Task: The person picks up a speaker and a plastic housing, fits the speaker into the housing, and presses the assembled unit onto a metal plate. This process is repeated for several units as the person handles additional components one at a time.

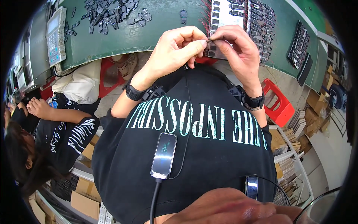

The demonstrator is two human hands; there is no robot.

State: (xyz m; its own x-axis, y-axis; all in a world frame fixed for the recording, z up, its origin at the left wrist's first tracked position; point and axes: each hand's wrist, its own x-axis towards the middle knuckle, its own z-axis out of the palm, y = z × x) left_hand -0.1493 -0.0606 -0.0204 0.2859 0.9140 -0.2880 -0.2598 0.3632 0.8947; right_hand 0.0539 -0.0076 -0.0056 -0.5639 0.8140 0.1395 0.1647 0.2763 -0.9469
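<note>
My left hand point(179, 46) and my right hand point(238, 44) meet at the near edge of the green table point(164, 31). Thumbs and forefingers of both are pinched together, fingertip to fingertip, around a small dark piece point(209, 41). Most of that piece is covered by the fingers, so its kind cannot be made out. Just beyond my fingertips lies a white board point(222, 18) bearing a column of small black framed parts, with thin red wires point(204, 16) fanning out along its left side. One black plastic part point(183, 16) lies alone beyond my left hand.
Loose black parts point(108, 15) are heaped at the far left. Wired black parts point(262, 30) fill rows to the right, beside a black tray point(298, 44). A keypad device point(56, 35) stands at the left edge. A co-worker point(56, 119) sits left; a red stool point(278, 102) stands right.
</note>
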